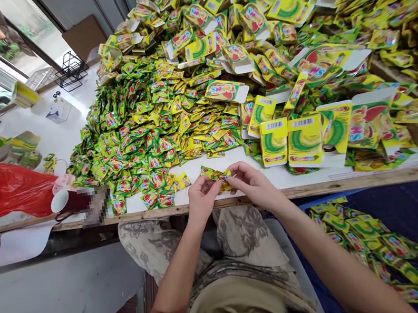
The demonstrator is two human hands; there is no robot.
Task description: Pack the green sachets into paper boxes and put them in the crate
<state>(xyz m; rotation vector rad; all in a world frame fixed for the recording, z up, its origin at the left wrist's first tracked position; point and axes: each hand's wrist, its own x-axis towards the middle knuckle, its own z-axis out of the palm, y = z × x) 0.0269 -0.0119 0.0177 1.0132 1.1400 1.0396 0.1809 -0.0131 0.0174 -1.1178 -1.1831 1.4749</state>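
Both my hands meet at the table's front edge over a few small candy packets [218, 175], yellow and green. My left hand [202, 194] pinches them from the left, thumb pressed on top. My right hand [251, 181] grips their other side with bent fingers; how many packets there are I cannot make out. Just beyond lies a big heap of green and yellow packets [134, 121]. To the right of my hands stand yellow-green cardboard boxes [304, 140], some with flaps up.
A red plastic bag [17, 188] and a dark mug [74, 200] with a white inside are at the left. Boxes [254, 18] are piled at the back. Filled packs [366, 231] lie in a blue-lined space below right. A black wire rack [72, 71] stands at the far left.
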